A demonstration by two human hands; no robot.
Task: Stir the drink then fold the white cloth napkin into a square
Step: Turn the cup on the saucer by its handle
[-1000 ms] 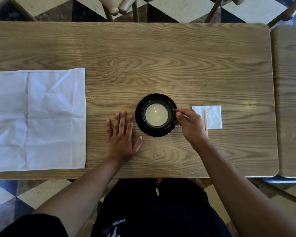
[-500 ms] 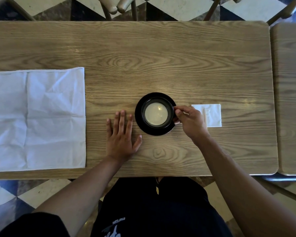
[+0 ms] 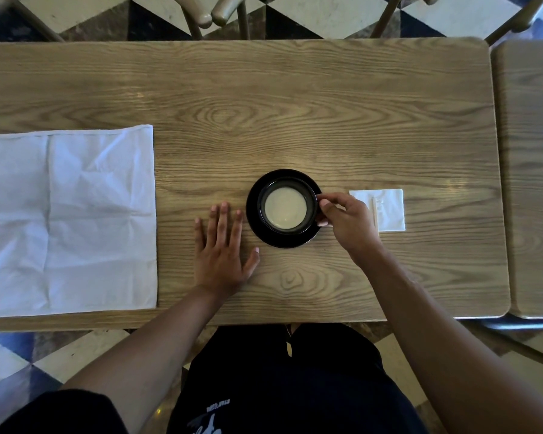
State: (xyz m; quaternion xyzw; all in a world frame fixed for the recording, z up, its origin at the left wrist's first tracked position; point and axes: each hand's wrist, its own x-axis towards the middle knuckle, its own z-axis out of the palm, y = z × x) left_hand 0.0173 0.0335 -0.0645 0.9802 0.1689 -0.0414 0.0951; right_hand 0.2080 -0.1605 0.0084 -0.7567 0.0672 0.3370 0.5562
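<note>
A black cup (image 3: pixel 312 208) full of a pale milky drink (image 3: pixel 285 208) stands on a black saucer (image 3: pixel 254 220) near the table's front middle. My right hand (image 3: pixel 348 223) is at the cup's right side, fingers pinched around its handle, which they hide. My left hand (image 3: pixel 221 252) lies flat on the wood just left of the saucer, fingers spread, holding nothing. A thin wooden stir stick (image 3: pixel 374 213) rests on a small white paper napkin (image 3: pixel 389 208) right of my right hand. The white cloth napkin (image 3: pixel 66 220) lies spread open and creased at the table's left.
The wooden table (image 3: pixel 295 114) has its front edge close to my lap. A second table (image 3: pixel 533 170) abuts on the right. Chair legs (image 3: pixel 213 14) stand beyond the far edge on a chequered floor.
My right hand has shifted slightly at the cup's handle, its fingers closing around it. The left hand, cup and cloth stay where they were.
</note>
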